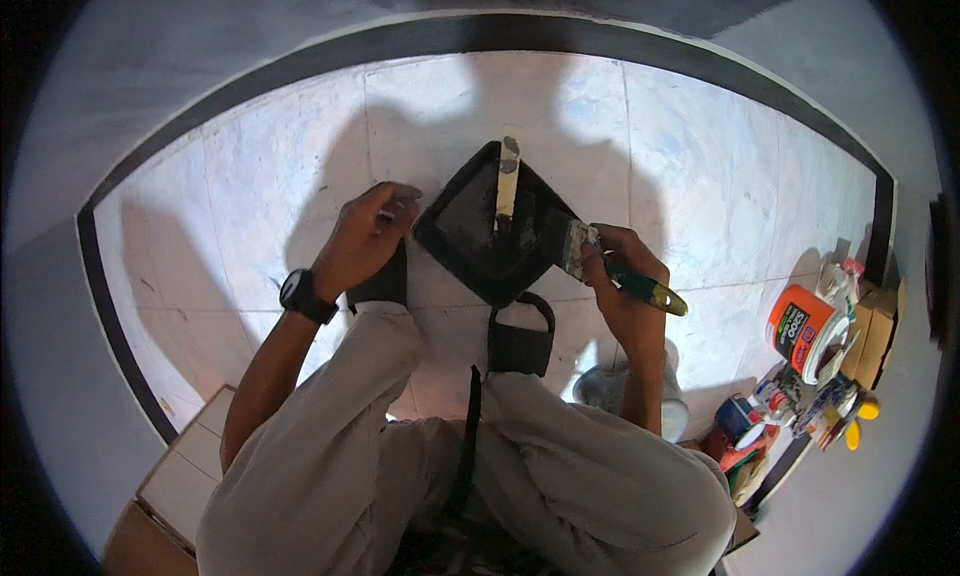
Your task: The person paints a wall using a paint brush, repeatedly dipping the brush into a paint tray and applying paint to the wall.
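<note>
A black tray with dark paint inside lies on the tiles, a pale, stained stick standing across its far corner. My right hand is shut on a paintbrush with a green handle; its dark bristles are over the tray's right corner. My left hand is just left of the tray, fingers loosely curled and apart, holding nothing visible.
Dark sandals are below my knees. A grey bucket is behind my right forearm. An orange-and-white tub, cardboard and several small containers crowd the right wall. A boxy tiled edge is at lower left.
</note>
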`<state>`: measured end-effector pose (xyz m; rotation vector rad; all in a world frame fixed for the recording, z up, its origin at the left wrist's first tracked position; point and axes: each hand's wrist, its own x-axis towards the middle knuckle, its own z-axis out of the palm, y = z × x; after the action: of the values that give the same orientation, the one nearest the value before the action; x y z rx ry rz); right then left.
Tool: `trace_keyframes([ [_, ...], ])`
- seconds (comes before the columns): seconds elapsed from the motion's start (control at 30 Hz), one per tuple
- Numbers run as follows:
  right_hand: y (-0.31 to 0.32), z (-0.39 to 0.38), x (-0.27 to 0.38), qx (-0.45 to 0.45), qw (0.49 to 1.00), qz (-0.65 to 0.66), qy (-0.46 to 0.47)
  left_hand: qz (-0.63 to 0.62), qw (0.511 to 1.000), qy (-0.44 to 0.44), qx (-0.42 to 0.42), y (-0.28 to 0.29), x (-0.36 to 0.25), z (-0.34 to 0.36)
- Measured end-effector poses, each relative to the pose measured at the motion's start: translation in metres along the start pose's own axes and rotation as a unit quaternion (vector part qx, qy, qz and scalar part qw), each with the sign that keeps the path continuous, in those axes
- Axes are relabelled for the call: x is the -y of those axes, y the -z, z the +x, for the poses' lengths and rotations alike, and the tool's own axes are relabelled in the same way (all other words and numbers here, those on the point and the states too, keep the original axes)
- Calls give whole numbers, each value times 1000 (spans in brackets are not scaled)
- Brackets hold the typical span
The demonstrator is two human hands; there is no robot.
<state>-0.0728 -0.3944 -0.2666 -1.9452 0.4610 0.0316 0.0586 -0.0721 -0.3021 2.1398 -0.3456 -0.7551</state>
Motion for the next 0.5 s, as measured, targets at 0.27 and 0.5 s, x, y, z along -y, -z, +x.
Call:
trace_keyframes([
  [0.27, -5, -7, -2, 4, 998, 23, -62, -42, 998, -2, 51, -5, 8, 14],
  [0.5, -1, -6, -2, -6, 998, 16, -53, -13, 999, -27, 44, -12, -2, 16],
])
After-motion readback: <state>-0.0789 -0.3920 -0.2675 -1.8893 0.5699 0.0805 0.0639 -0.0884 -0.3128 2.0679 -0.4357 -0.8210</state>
